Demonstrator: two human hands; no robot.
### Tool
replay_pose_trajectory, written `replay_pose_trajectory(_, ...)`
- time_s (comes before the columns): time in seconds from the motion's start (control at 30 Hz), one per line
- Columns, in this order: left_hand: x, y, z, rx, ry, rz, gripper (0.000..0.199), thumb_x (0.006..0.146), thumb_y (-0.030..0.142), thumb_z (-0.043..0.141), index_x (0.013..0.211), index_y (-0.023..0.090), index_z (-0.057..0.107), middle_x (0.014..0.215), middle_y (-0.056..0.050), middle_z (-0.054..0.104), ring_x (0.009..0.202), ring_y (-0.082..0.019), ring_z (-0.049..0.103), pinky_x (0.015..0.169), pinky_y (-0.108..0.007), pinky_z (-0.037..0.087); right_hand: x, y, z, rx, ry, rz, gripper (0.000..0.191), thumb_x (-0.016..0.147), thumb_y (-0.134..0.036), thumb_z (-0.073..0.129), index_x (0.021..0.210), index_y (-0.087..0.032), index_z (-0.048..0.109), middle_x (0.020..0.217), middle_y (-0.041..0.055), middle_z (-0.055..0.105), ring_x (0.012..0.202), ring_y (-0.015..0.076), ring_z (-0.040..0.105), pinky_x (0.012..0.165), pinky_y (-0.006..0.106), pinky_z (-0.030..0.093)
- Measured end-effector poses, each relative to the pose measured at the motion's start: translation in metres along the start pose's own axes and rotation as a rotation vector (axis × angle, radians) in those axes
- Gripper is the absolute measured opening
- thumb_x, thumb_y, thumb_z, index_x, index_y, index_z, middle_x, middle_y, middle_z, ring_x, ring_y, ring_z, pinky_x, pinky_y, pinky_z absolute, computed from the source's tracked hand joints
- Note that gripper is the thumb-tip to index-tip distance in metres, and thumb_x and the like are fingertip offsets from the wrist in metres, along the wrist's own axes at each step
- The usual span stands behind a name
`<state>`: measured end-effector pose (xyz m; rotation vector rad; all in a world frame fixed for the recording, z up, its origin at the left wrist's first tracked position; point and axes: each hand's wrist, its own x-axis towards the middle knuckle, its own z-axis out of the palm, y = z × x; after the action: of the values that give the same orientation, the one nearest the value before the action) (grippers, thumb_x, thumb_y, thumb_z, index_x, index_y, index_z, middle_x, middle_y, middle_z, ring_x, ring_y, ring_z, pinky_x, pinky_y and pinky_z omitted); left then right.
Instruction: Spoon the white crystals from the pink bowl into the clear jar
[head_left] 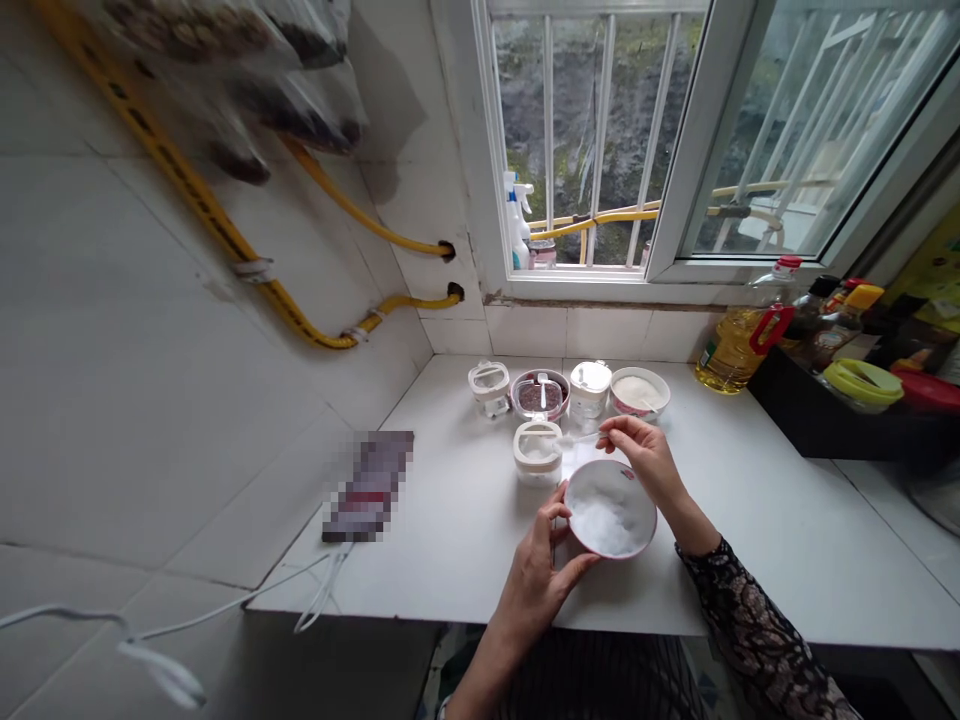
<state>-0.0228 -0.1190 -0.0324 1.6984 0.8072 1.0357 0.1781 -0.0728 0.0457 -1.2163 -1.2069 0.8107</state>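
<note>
Two hands work over the tabletop [457, 540]. A pink-rimmed white bowl [651, 525] of white granules [609, 512] is grasped at its rim by the left hand [534, 590] and held tilted. A small white spoon [577, 439] is pinched by the right hand [646, 462], its tip just beside a lidded canister [538, 468] to the far left of the bowl.

A white bowl [655, 515] with a pink rim, filled with white granules, is held tilted by the left hand [536, 585], its fingers curled around the rim. A small white spoon [577, 438] is pinched in the right hand [645, 462], just beside a white lidded jar [538, 452]. Further containers [589, 388] are ranged behind on the white desk [750, 540].
</note>
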Motion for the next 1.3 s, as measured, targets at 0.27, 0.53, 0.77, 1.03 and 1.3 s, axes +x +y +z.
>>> replay_pose_trajectory(0.27, 0.000, -0.003, 0.000, 0.001, -0.004, -0.004, 0.035, 0.085, 0.034, 0.073, 0.108, 0.025, 0.049, 0.155, -0.017, 0.046, 0.119, -0.027, 0.069, 0.093, -0.041, 0.061, -0.006, 0.004, 0.019, -0.592, -0.143, -0.621, 0.023, 0.097, -0.016, 0.050, 0.094, -0.024, 0.072, 0.082, 0.0031, 0.078, 0.074, 0.0192, 0.067, 0.100, 0.047, 0.041)
replay_pose_trajectory(0.53, 0.000, 0.000, 0.000, 0.013, 0.003, -0.007, 0.035, 0.084, 0.033, 0.074, 0.108, 0.024, 0.050, 0.154, -0.017, 0.048, 0.118, -0.027, 0.070, 0.091, -0.040, 0.062, -0.008, -0.007, -0.012, -0.469, 0.050, -0.446, 0.017, 0.087, -0.018, 0.053, 0.080, -0.023, 0.069, 0.070, 0.0022, 0.072, 0.077, 0.0222, 0.065, 0.085, 0.039, 0.049)
replay_pose_trajectory(0.77, 0.000, -0.002, -0.001, 0.044, 0.017, 0.015, 0.034, 0.085, 0.034, 0.073, 0.108, 0.023, 0.051, 0.152, -0.017, 0.051, 0.125, -0.028, 0.065, 0.095, -0.041, 0.061, -0.009, 0.002, -0.013, -0.589, -0.132, -0.402, 0.020, 0.075, -0.013, 0.051, 0.063, -0.023, 0.063, 0.062, 0.0001, 0.066, 0.068, 0.0190, 0.058, 0.080, 0.036, 0.047)
replay_pose_trajectory(1.03, 0.000, -0.003, -0.001, 0.022, 0.002, 0.002, 0.035, 0.085, 0.034, 0.073, 0.109, 0.024, 0.049, 0.153, -0.017, 0.049, 0.126, -0.028, 0.065, 0.096, -0.041, 0.060, -0.009, 0.000, -0.009, -0.398, -0.189, -0.140, 0.018, 0.072, -0.019, 0.049, 0.060, -0.020, 0.062, 0.055, -0.0015, 0.060, 0.054, 0.0138, 0.051, 0.058, 0.027, 0.040)
replay_pose_trajectory(1.3, 0.000, -0.002, 0.000, -0.013, 0.007, 0.008, 0.034, 0.084, 0.029, 0.074, 0.107, 0.024, 0.049, 0.153, -0.018, 0.048, 0.122, -0.028, 0.067, 0.095, -0.042, 0.061, -0.006, 0.001, -0.012, -0.476, -0.107, -0.199, 0.019, 0.071, -0.022, 0.048, 0.056, -0.021, 0.060, 0.054, -0.0005, 0.061, 0.053, 0.0140, 0.051, 0.066, 0.030, 0.043)
